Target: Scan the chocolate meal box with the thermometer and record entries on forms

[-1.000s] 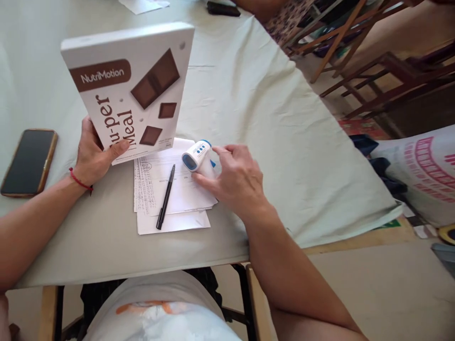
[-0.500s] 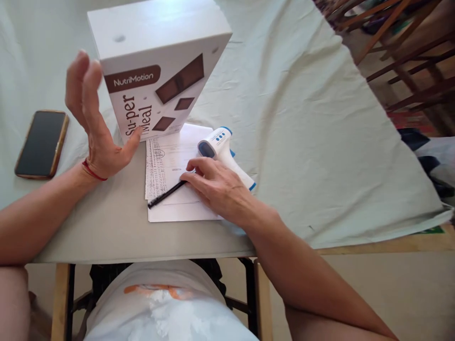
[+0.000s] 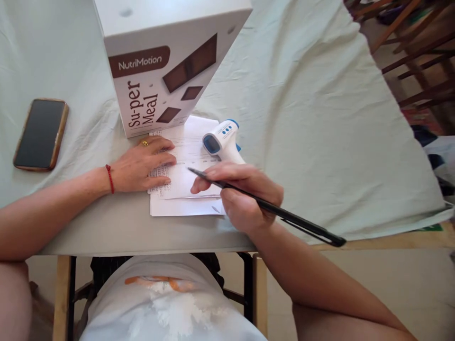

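Black pen [image 3: 284, 213] slants in the right-hand grip [image 3: 254, 196], which is closed around it, tip over the stacked papers [image 3: 183, 187]; whether the tip touches them cannot be told. Left-hand grip [image 3: 140, 163] open, palm down, fingers resting on the papers' left part. NutriMotion box [image 3: 165, 97] stands at their far side, white-and-blue handheld device [image 3: 222, 142] at their right, phone [image 3: 40, 134] well apart leftward, all on the cloth-covered surface [image 3: 313, 142].

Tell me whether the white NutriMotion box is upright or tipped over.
Upright: the white box stands with its top face uppermost and its printed front running down to a lower edge by the papers.
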